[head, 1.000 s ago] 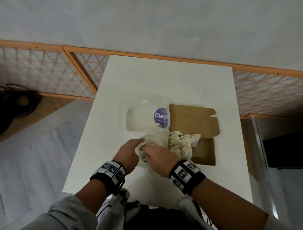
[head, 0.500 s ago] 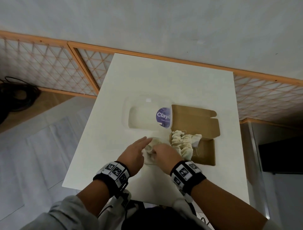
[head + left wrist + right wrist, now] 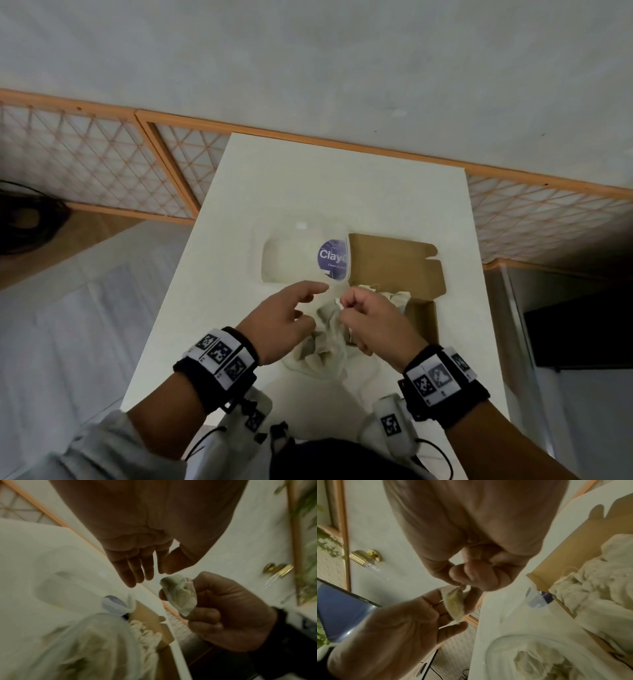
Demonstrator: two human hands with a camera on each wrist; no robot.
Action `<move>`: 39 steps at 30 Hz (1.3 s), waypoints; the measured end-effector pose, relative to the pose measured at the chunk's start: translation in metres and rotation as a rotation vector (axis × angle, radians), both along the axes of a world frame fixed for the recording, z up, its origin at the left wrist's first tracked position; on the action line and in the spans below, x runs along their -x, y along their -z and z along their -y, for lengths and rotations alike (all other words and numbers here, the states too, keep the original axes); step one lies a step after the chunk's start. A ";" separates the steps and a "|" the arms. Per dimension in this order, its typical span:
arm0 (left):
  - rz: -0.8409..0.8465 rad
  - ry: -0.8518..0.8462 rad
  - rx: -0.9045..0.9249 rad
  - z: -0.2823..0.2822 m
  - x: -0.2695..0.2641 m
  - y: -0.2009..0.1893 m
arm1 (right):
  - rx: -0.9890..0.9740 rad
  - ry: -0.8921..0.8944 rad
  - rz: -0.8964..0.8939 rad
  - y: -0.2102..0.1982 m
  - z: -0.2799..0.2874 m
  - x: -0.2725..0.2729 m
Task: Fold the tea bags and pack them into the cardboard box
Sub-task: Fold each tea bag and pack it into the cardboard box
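While my right hand [image 3: 228, 614] pinches one tea bag [image 3: 180, 595] in curled fingers above the table [image 3: 308, 178], just short of the cardboard box [image 3: 394, 263], my left hand [image 3: 137, 563] hangs slack beside it; a loose pinch could let it unfold or drop outside.

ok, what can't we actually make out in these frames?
- Head view: the tea bag sits behind the right hand.
- Head view: the count of packed tea bags in the cardboard box is unclear, part hidden by that hand.
- Left wrist view: plastic bag contents blurred.
- Head view: container label cut off by the box flap.
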State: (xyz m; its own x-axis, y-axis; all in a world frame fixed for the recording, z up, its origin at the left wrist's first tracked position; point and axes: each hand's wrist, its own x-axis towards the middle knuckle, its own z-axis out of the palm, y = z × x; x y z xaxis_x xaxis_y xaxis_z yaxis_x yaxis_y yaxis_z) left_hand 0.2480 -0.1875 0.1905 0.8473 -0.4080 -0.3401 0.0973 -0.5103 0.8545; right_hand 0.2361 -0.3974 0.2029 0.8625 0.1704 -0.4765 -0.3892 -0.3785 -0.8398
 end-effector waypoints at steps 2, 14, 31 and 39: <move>-0.083 -0.031 0.183 0.006 -0.001 -0.011 | -0.028 -0.016 0.019 -0.009 0.001 0.000; -0.073 -0.309 0.397 0.010 -0.014 -0.037 | -0.315 0.099 0.011 -0.040 0.011 -0.009; 0.005 -0.259 0.482 0.006 -0.016 -0.044 | -0.158 0.043 0.217 -0.049 0.008 -0.025; 0.034 -0.393 0.356 -0.012 -0.010 -0.031 | 0.343 -0.439 0.169 0.032 0.000 -0.007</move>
State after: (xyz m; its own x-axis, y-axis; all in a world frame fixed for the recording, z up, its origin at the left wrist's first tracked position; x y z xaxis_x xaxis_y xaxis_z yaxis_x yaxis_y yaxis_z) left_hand 0.2580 -0.1754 0.2213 0.9676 -0.1428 -0.2081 0.1920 -0.1183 0.9742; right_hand 0.2433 -0.3970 0.1714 0.8147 0.3898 -0.4293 -0.0053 -0.7353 -0.6778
